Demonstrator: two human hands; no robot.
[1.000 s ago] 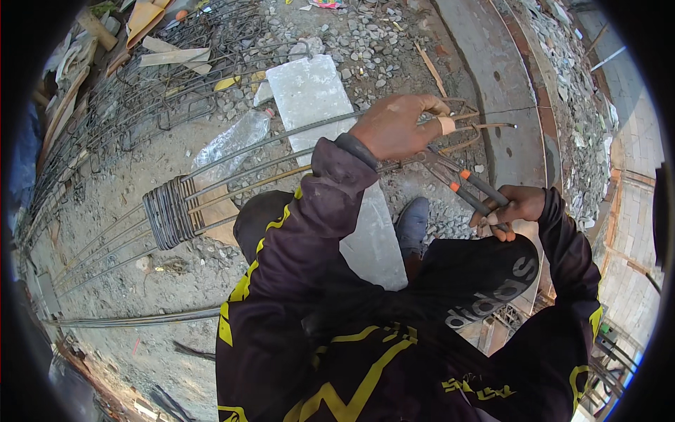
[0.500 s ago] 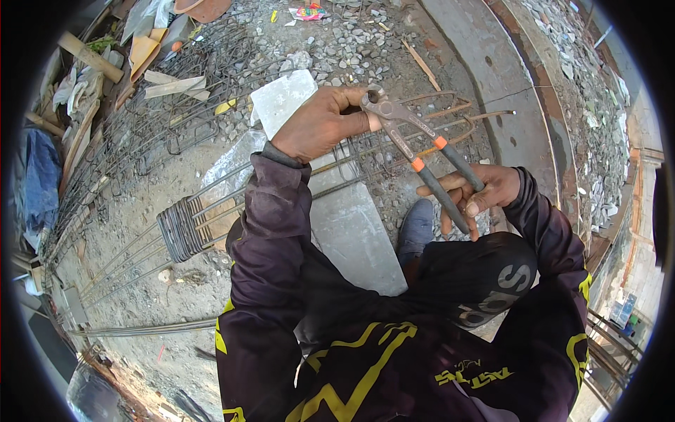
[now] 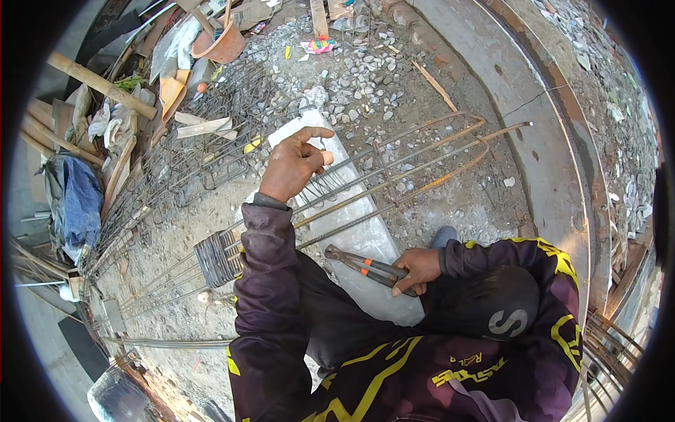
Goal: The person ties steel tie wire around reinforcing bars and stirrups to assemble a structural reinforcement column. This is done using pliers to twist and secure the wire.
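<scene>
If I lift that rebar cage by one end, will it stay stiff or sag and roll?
The rebar cage would likely sag a little: its bars are long and thin. It probably won't roll, since the stirrups give it flat sides. It looks heavy for one hand; the left hand alone is at it, the right hand holds pliers.

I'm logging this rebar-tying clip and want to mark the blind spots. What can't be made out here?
Head view only:
- Left hand: a small pale thing at the fingertips, too small to identify; any tie wire is too thin to see.
- Pincers: handle ends hidden inside the right hand; jaws too small to judge.
- Rebar cage: near part hidden behind the left sleeve.
- Scene edges: cut off by the fisheye rim.
</scene>
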